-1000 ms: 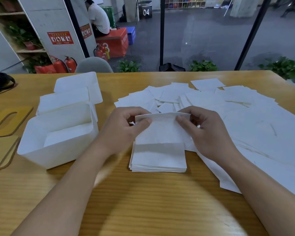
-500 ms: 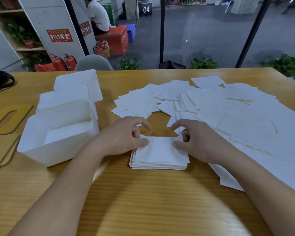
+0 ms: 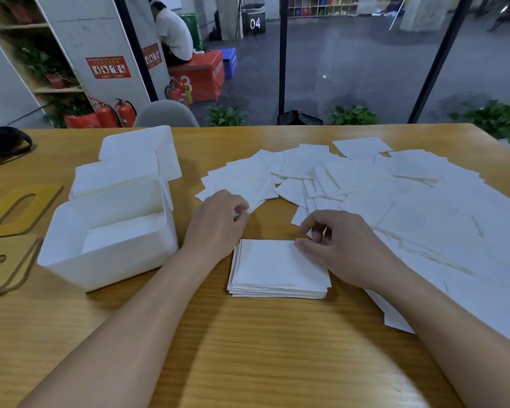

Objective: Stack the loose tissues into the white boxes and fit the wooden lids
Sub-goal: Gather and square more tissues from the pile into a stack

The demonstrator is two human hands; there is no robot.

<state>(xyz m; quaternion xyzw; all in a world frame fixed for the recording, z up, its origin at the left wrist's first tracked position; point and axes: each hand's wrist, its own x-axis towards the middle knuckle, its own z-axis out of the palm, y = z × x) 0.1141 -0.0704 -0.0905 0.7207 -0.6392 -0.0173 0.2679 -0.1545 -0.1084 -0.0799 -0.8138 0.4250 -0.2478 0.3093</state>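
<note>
Right above the neat stack of tissues (image 3: 280,267) sit both hands. The right hand (image 3: 340,245) has fingers loosely curled, thumb tip touching the stack's far right corner, not gripping anything as far as I can see. The left hand (image 3: 218,220) is just past the stack's far left corner, fingers curled in toward the edge of the loose tissues (image 3: 365,184); can't tell if it's actually pinching one or just touching.

The stack lies flat on the wooden table (image 3: 248,348), squared up pretty well, its slightly longer side running left to right, edges a bit fanned on the left. Loose tissues are spread all over the far and right part of the table, overlapping every which way, some running under the right forearm.

Left of the left arm is an open white box (image 3: 100,260) with what looks like a low layer of tissues on its floor. Behind it, touching, is a second white box (image 3: 115,175) and a third (image 3: 142,148) farther back; can't make out their contents. Two wooden lids (image 3: 18,207) with slot cutouts lie flat at the left table edge, well clear of the boxes' tops. Nothing is blocking the near box's opening.
</note>
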